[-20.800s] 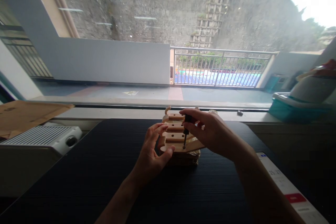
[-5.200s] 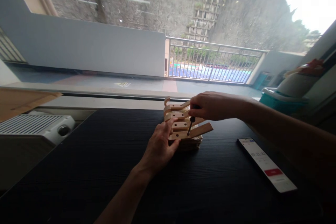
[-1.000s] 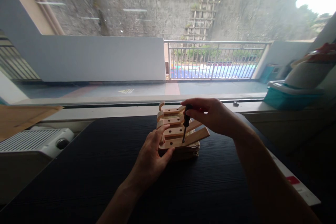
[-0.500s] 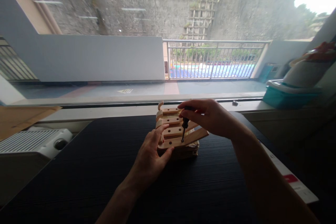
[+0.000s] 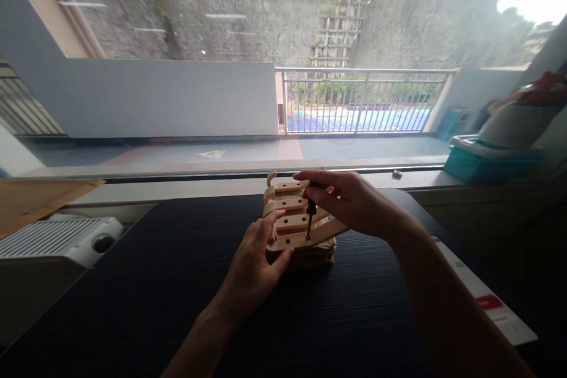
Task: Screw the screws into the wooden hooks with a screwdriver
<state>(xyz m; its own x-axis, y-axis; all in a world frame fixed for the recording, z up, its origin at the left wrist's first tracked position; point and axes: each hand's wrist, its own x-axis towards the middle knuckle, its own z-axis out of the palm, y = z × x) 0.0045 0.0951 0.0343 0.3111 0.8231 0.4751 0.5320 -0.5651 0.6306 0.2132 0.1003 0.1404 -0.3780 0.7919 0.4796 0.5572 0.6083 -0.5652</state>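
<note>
Your right hand [image 5: 354, 204] is gripping a black-handled screwdriver [image 5: 311, 209], fingers curled around the handle — the tip is meeting the right-hand hole of the nearest wooden hook [image 5: 297, 241]. Your left hand [image 5: 252, 257] is cupping half-open, thumb and fingers steadying that hook's left end. Three more wooden hooks [image 5: 293, 222] are lying behind it, all apparently resting on a shadowed, wrapped stack [image 5: 321, 254] — the black table [image 5: 155, 283] is supporting everything.

Your right hand [image 5: 349, 204] covers partly the black screwdriver [image 5: 311, 208]; your left hand [image 5: 256, 254] covers partly the nearer wooden pieces [image 5: 296, 241]. Your right forearm [image 5: 420, 266] hides one side of the phone [image 5: 509, 325] (its digits [image 5: 459, 264] are too small).
</note>
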